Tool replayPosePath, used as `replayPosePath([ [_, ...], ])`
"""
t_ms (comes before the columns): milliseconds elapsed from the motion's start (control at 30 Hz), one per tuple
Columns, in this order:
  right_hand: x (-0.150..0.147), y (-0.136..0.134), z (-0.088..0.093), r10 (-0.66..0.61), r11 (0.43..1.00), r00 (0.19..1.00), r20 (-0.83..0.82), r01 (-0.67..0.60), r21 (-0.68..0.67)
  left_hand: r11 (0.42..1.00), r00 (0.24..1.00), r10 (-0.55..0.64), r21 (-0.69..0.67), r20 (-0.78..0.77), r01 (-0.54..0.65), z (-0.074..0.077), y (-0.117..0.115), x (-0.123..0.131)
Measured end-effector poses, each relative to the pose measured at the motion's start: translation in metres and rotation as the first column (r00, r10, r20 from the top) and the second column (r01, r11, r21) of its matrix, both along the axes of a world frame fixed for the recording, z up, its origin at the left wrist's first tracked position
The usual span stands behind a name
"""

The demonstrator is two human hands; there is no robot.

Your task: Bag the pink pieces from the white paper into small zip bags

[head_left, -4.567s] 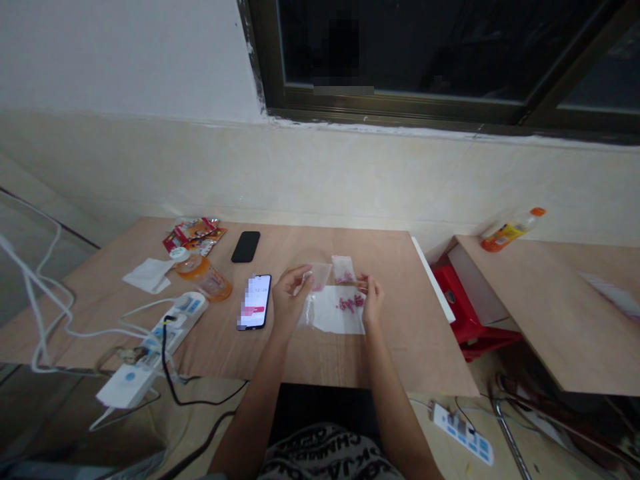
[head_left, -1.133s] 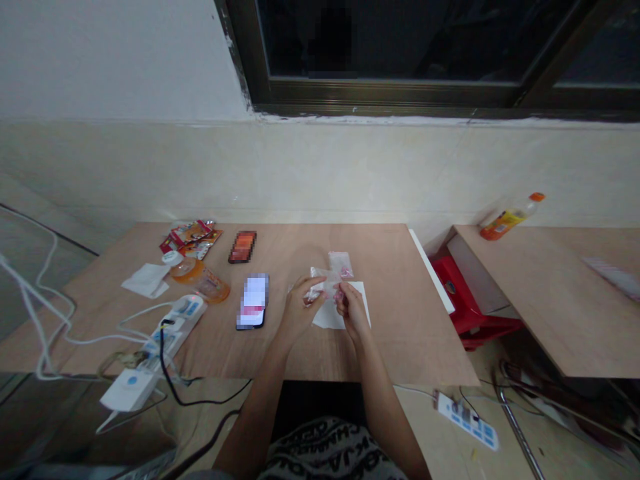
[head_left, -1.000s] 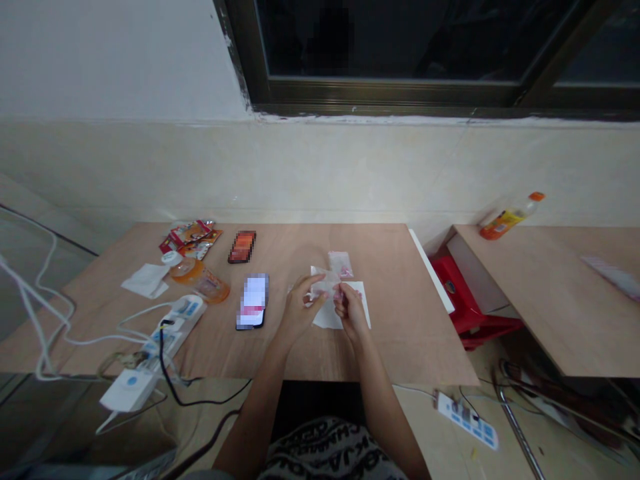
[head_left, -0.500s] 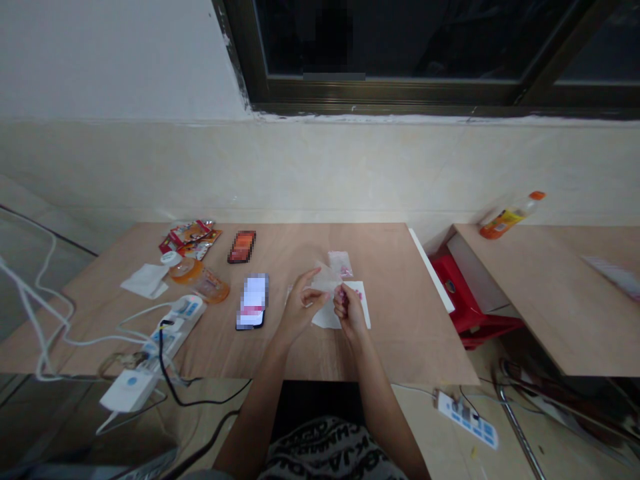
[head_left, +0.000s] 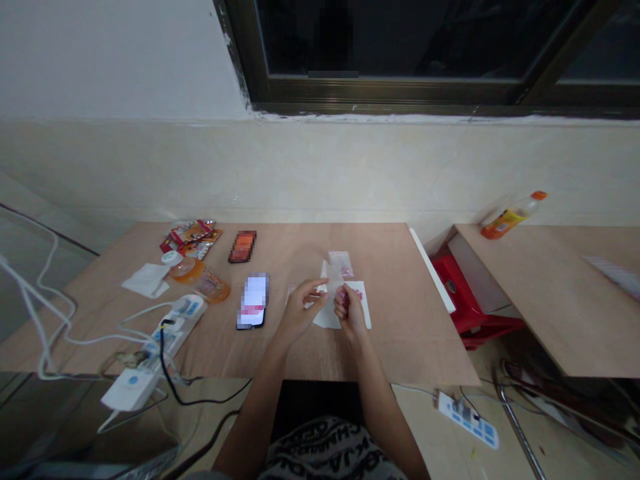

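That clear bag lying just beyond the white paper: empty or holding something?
Not empty: small pink pieces show through the clear bag; I cannot tell how many.

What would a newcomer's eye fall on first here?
The lit rectangular phone screen on the pale wooden table, left of the left hand, probably draws the eye first. Next come the bright red plastic stool right of that table and the small translucent plastic bag at the right hand.

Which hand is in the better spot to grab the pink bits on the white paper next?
Probably the right hand: it is over the white paper, close beside the pink bits. It is curled at the clear bag, though. The left hand is farther away.
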State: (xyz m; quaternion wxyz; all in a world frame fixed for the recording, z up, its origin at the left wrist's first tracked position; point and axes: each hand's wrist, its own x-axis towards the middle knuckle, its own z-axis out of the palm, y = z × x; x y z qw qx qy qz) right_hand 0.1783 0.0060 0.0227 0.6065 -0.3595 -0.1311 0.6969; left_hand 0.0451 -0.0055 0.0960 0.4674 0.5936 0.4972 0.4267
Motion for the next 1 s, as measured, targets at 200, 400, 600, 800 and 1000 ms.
replayPosePath([
  [200,0.001,0.001,-0.008,-0.027,0.999,0.998,-0.056,0.025,-0.023,1.000,0.999,0.009,0.025,-0.032,-0.008,-0.002,0.000,-0.002],
  [400,0.002,0.003,-0.018,-0.104,0.994,0.992,-0.077,0.100,-0.050,0.999,0.999,0.053,-0.008,-0.003,-0.053,-0.007,0.002,-0.004],
  [600,0.010,0.005,-0.034,-0.096,0.995,0.993,-0.065,0.096,-0.008,0.991,0.991,0.132,-0.035,0.038,-0.131,-0.014,0.001,-0.011],
  [800,0.034,0.019,-0.053,-0.255,0.967,0.964,0.080,0.254,0.026,0.969,0.966,0.245,-0.046,0.077,-0.242,-0.024,0.000,-0.025],
  [1000,0.056,0.047,-0.070,-0.470,0.875,0.771,0.429,0.472,0.110,0.943,0.937,0.334,-0.049,0.100,-0.330,-0.030,-0.003,-0.034],
])
